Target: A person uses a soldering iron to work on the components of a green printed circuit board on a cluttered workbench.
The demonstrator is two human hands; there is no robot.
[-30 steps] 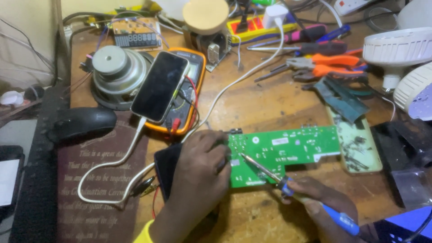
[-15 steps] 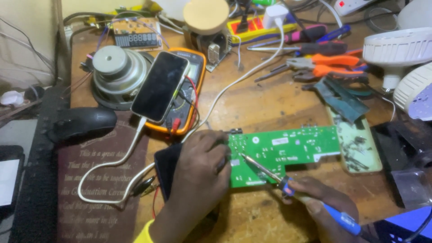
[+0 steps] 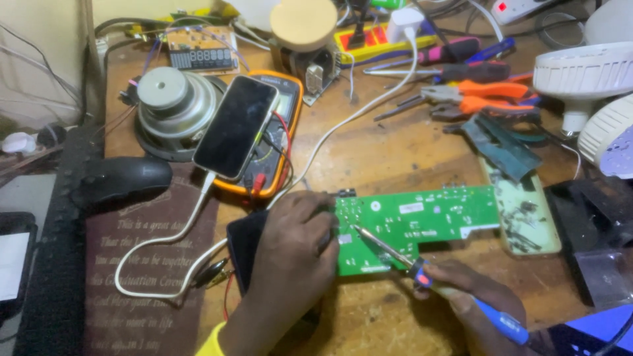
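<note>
A green circuit board (image 3: pixel 422 221) lies flat on the wooden bench. My left hand (image 3: pixel 293 260) presses down on its left end, fingers curled over the edge near a black slab (image 3: pixel 244 247) lying under the hand. My right hand (image 3: pixel 471 293) grips a blue-handled soldering iron (image 3: pixel 422 270). The iron's metal tip touches the board near its left part, just right of my left fingers.
A phone (image 3: pixel 236 125) on a white cable rests on an orange multimeter (image 3: pixel 285 142), beside a speaker driver (image 3: pixel 168 109). Orange pliers (image 3: pixel 484 99), screwdrivers, a power strip (image 3: pixel 382 41), a small parts tray (image 3: pixel 524 214) and white lamp parts (image 3: pixel 583 76) crowd the back and right. A brown plaque (image 3: pixel 148 277) lies at the left.
</note>
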